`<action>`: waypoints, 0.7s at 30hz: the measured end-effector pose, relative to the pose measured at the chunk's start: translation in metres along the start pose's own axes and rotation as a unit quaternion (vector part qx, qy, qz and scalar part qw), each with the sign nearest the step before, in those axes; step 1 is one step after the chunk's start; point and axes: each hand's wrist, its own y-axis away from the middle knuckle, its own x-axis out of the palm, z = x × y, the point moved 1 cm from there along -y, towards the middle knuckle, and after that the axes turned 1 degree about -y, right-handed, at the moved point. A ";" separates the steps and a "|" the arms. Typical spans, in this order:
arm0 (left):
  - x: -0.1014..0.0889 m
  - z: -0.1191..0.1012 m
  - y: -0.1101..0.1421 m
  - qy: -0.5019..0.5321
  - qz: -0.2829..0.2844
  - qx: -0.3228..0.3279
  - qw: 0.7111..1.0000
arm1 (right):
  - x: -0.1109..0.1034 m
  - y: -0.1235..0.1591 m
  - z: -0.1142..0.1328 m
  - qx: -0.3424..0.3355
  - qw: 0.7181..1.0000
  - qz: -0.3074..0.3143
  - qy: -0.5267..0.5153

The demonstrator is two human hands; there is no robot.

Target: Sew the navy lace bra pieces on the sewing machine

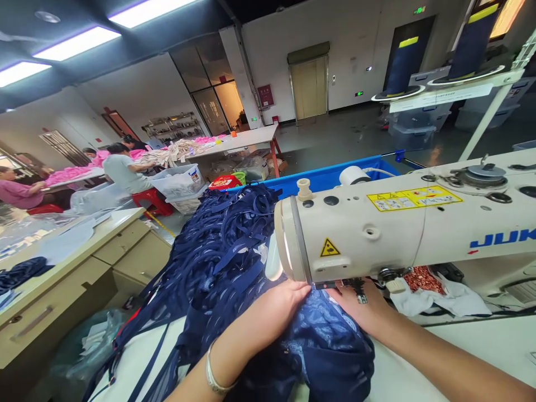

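Note:
A navy lace bra (pixel 322 321) lies bunched under the head of a white sewing machine (pixel 347 234), its smooth dark lower part facing me. My left hand (pixel 287 304) is on the left of the lace, fingers pressed together at the fabric; their tips disappear beneath the machine head. From the right, my right hand (pixel 362 307) grips the bra's other side, partly covered by the presser area. The needle and the exact stitching spot are hidden. Left of my left arm spreads a heap of navy bras (pixel 226 251) with tangled straps.
Two navy thread cones (pixel 400 70) stand on a rack above the machine. A blue bin (pixel 318 180) sits behind it. Left is a beige drawer desk (pixel 121 245). Farther back, people sit at a long table (pixel 247 142) with pink and beige fabric. White cloth (pixel 439 301) lies under the machine arm.

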 end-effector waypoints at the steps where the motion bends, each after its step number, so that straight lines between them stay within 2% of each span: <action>1: 0.000 0.000 -0.001 0.004 0.000 -0.008 1.000 | 0.006 0.001 -0.002 -0.018 1.000 -0.010 0.023; 6: -0.009 -0.004 -0.004 0.046 0.024 -0.030 0.998 | 0.025 0.005 -0.010 -0.071 0.980 -0.112 0.149; 8: -0.013 -0.005 -0.004 0.066 0.038 -0.041 0.996 | 0.031 0.006 -0.013 -0.079 0.973 -0.129 0.173; 15: -0.021 -0.007 -0.008 0.080 0.043 -0.063 0.994 | 0.045 0.011 -0.023 -0.071 0.983 -0.089 0.148; 21: -0.019 -0.003 -0.009 0.067 0.035 -0.083 0.994 | 0.036 0.010 -0.015 -0.066 0.986 -0.092 0.123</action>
